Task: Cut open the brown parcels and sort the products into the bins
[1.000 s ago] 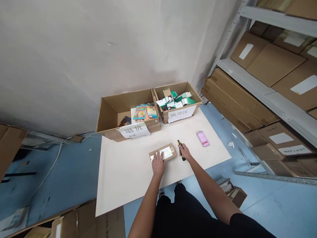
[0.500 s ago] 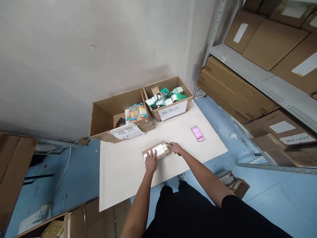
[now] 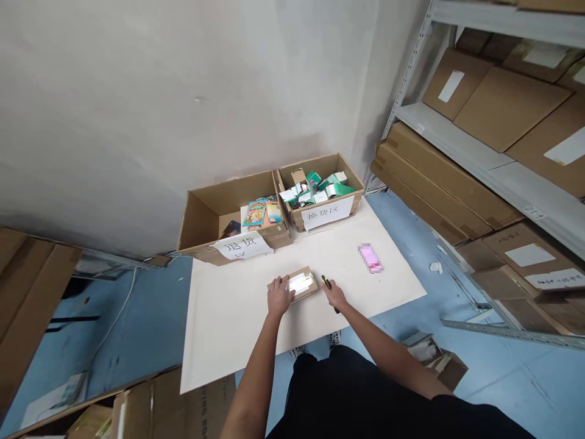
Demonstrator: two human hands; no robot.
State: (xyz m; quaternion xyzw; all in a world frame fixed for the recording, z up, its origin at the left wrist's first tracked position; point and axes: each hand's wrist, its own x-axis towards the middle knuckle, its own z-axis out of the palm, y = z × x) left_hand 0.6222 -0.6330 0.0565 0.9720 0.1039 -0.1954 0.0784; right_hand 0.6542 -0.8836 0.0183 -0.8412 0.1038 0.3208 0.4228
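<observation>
One cutter (image 3: 326, 281), earlier at the right end of the small carton (image 3: 303, 283), now apart from it; right hand (image 3: 337, 295) with fingers closed around the handle. Carton on surface (image 3: 219, 329), left hand (image 3: 278, 299) palm-down over its left end, fingers and thumb parted.

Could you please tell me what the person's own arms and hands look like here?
The left hand and right hand are bare, with no gloves visible. The left arm and right arm show no watch or bracelet. A plain black sleeve covers the upper right arm; any left sleeve is out of view.
</observation>
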